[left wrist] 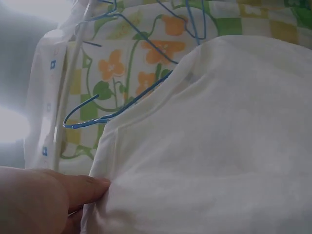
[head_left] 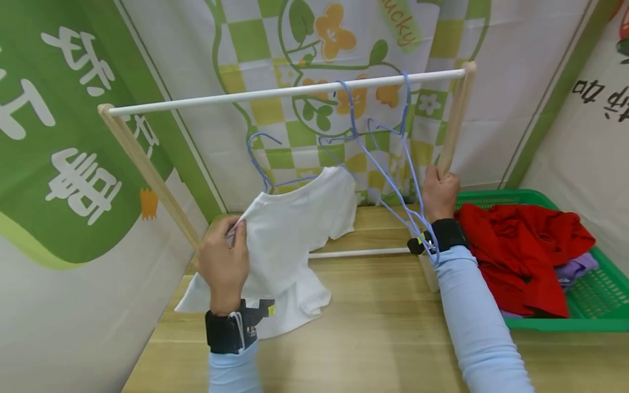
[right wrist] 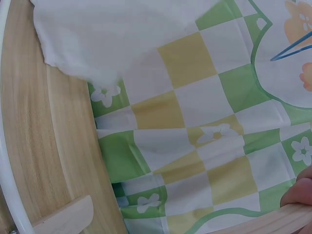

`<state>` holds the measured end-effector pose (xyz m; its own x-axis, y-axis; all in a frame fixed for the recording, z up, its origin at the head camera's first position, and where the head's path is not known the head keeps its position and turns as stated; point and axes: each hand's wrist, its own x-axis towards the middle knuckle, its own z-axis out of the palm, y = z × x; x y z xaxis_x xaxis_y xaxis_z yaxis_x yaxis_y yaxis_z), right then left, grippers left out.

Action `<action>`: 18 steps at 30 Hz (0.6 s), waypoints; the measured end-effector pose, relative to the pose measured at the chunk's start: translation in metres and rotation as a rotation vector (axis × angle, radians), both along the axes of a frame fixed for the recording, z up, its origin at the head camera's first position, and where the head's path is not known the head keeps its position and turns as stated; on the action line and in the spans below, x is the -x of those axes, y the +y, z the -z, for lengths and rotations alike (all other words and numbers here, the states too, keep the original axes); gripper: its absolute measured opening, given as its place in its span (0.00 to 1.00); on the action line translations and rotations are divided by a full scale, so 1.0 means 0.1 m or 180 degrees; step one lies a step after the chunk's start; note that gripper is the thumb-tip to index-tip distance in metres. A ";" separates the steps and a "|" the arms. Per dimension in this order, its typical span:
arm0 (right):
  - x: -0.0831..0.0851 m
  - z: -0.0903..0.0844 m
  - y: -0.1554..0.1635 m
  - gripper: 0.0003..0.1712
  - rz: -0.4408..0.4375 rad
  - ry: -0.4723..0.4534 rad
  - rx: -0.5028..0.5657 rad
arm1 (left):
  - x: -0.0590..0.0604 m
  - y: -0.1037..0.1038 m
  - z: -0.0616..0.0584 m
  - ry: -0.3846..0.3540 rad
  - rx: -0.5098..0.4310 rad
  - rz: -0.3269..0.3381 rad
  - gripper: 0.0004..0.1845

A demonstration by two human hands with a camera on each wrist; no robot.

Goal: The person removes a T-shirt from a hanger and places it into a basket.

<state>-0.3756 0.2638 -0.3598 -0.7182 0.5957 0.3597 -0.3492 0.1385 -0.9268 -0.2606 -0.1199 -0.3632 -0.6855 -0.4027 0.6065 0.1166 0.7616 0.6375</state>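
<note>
My left hand (head_left: 223, 265) pinches the shoulder edge of a white T-shirt (head_left: 290, 234) between thumb and fingers. A blue wire hanger (head_left: 255, 158) sits inside the shirt, its hook standing out of the neckline and apart from the rail. In the left wrist view, the thumb (left wrist: 87, 187) lies on the cloth just below the collar. My right hand (head_left: 440, 194) grips the right wooden post (head_left: 457, 120) of a small clothes rack; the right wrist view catches only part of its fingers (right wrist: 300, 192). The shirt's lower part droops over the tabletop.
Two bare blue hangers (head_left: 385, 174) hang from the white rail (head_left: 295, 91), overlapping my right wrist. A green basket (head_left: 565, 325) at the right holds red clothing (head_left: 526, 251) and a purple piece (head_left: 577, 268). Behind the rack hangs a checked, flowered cloth (head_left: 245, 41).
</note>
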 end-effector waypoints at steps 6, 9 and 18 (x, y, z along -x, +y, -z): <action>0.05 0.05 -0.06 0.30 -0.0074 0.0010 -0.0035 | 0.17 0.02 0.34 -0.0382 -0.0046 0.0342 0.13; 0.16 0.14 -0.01 0.29 -0.0098 -0.0007 -0.0028 | 0.30 0.03 0.49 -0.0644 0.0017 0.0573 0.14; 0.32 0.19 0.12 0.27 -0.0082 0.0083 0.0041 | 0.55 0.16 0.75 -0.1288 -0.0028 0.1053 0.13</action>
